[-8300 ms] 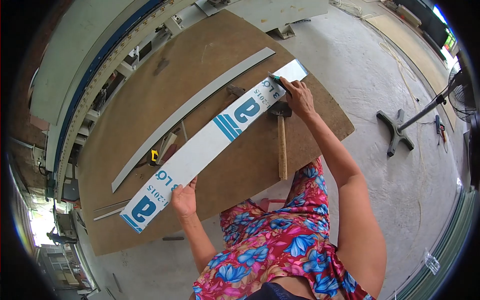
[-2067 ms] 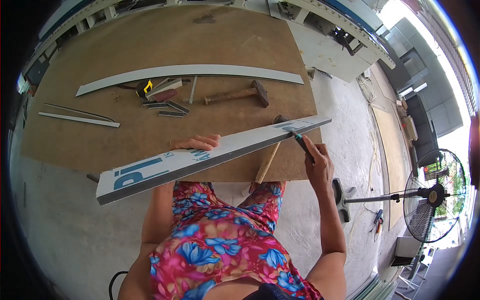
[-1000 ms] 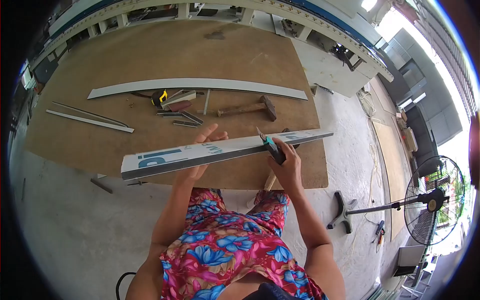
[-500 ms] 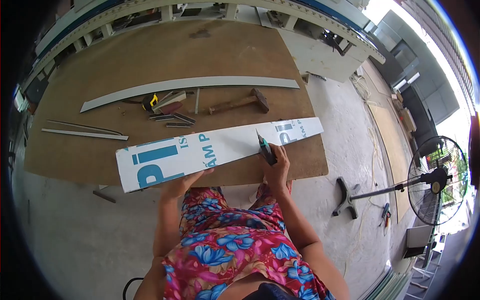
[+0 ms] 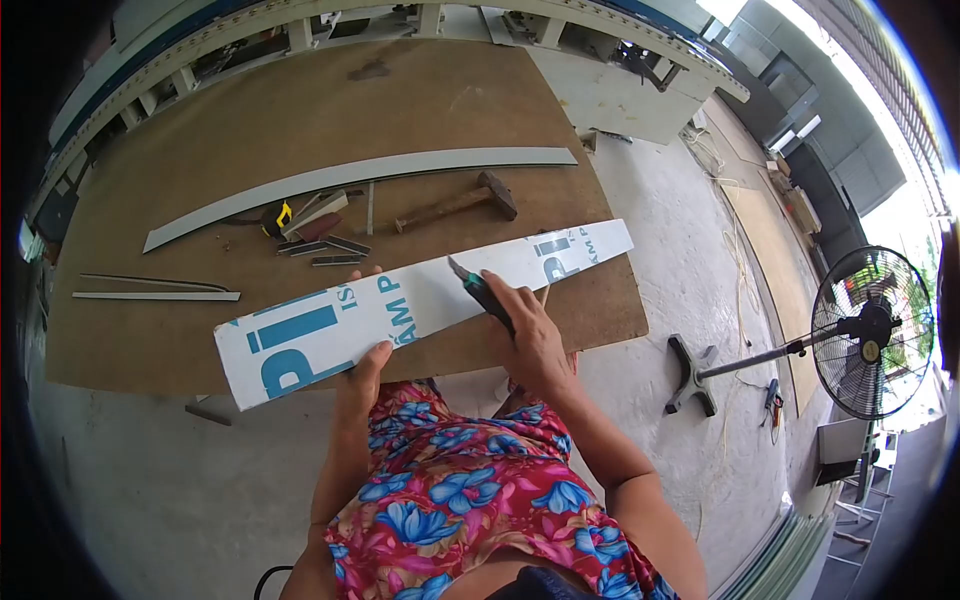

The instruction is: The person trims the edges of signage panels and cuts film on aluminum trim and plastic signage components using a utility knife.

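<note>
White panel [image 5: 440, 290] with blue lettering is lying across the head view, in front of the body. Clock below is centred on it. Long axis is running from about half past 8 to half past 2; near-left end is pointing at half past 8, far-right end at half past 2. Printed face is looking up. Can't tell if it is resting on the tabletop [image 5: 270, 110] or being held just above.

Left hand [image 5: 364, 388] is gripping the panel left of its middle: thumb is pressing the face at the near edge, fingertips are showing past the far edge. Right hand [image 5: 530, 335] is wrapping its fingers around a utility knife [image 5: 484, 296]; blade is pointing between 10 and 11, over the face, crossing the long axis. Blade contact: can't tell.

Edges: left end's near corner is sticking out past the tabletop's near edge, right end is reaching about the right edge.

Room: hammer [image 5: 455, 204] is lying near at 12 to 1, grey offcuts [image 5: 326, 250] near at 10, tape measure [image 5: 276, 218] just beyond. Long strip [image 5: 360, 180] is spanning 11 behind them. Wide bare board is opening past it toward 12. Fan [image 5: 870, 330] is standing well apart at 3.
</note>
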Tool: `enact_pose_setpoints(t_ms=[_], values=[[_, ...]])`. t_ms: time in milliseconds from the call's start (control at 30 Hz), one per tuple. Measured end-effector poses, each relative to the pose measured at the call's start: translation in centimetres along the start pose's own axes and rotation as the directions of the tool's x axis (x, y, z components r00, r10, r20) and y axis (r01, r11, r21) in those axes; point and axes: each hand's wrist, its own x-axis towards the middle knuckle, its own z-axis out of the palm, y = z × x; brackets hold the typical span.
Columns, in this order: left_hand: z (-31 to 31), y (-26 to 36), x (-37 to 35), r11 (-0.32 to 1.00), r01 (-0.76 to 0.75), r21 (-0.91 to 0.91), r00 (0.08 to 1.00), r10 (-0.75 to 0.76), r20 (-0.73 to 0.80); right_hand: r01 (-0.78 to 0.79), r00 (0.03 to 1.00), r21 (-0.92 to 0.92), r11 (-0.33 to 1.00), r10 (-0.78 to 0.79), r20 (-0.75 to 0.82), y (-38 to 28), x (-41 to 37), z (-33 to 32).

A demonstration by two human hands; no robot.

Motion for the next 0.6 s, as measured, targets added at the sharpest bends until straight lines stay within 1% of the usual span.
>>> enact_pose_setpoints(t_ms=[100, 200, 300, 400, 600], values=[[0.5, 0.6, 0.2, 0.996, 0.003, 0.084, 1.0, -0.005, 0.024, 0.098, 0.995, -0.045, 0.994, -0.099, -0.03, 0.1, 0.4, 1.2], [1.1, 1.5, 0.0, 0.994, 0.06, 0.094, 0.998, -0.059, -0.011, 0.077, 0.997, -0.055, 0.996, -0.076, 0.008, -0.2, 0.6, 1.3], [0.8, 0.8, -0.1, 0.999, 0.027, 0.043, 1.0, -0.027, 0.012, 0.095, 0.995, -0.058, 0.994, -0.096, -0.015, 0.3, 0.8, 1.0], [1.4, 1.4, -0.2, 0.998, 0.049, 0.04, 0.999, -0.05, 0.003, 0.042, 0.999, -0.077, 0.996, -0.045, -0.028, 0.7, 0.8, 0.6], [1.3, 1.3, -0.4, 0.994, 0.046, 0.098, 0.999, -0.049, 0.023, 0.028, 0.999, -0.063, 0.998, -0.031, -0.038, 1.0, 0.5, 0.4]])
